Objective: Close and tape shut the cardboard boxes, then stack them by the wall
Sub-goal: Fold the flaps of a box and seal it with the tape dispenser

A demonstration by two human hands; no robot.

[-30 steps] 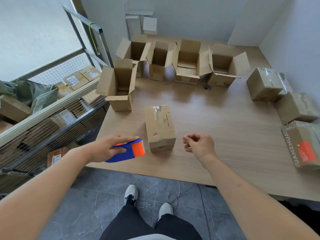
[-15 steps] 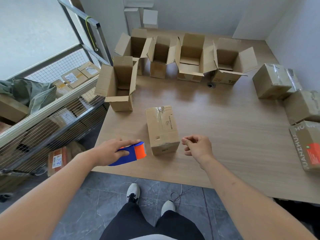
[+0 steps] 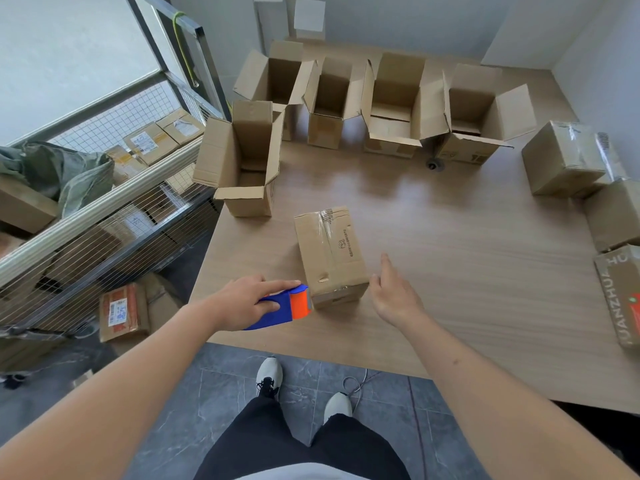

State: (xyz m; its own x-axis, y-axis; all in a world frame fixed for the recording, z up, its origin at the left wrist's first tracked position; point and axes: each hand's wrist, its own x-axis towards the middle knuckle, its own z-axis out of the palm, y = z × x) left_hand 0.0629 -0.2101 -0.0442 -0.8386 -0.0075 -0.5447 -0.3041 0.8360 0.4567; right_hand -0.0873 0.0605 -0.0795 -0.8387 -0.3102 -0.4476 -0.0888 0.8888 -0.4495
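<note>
A closed cardboard box (image 3: 329, 252) with clear tape along its top lies near the front of the wooden table (image 3: 450, 244). My left hand (image 3: 247, 301) grips a blue and orange tape dispenser (image 3: 285, 306), whose orange end touches the box's near left corner. My right hand (image 3: 393, 297) hovers open just right of the box, fingers spread, holding nothing. An open box (image 3: 242, 157) stands behind at the left. Several more open boxes (image 3: 391, 105) line the back of the table.
Taped boxes (image 3: 568, 157) sit along the right wall, one with an orange label (image 3: 620, 299). A small dark roll (image 3: 432, 164) lies by the open boxes. A wire-mesh cart (image 3: 104, 188) with parcels stands left of the table. My feet are on grey floor tiles.
My left hand brought the tape dispenser right, up against the box's near corner. My right hand went from loosely curled to open and moved closer to the box's right side.
</note>
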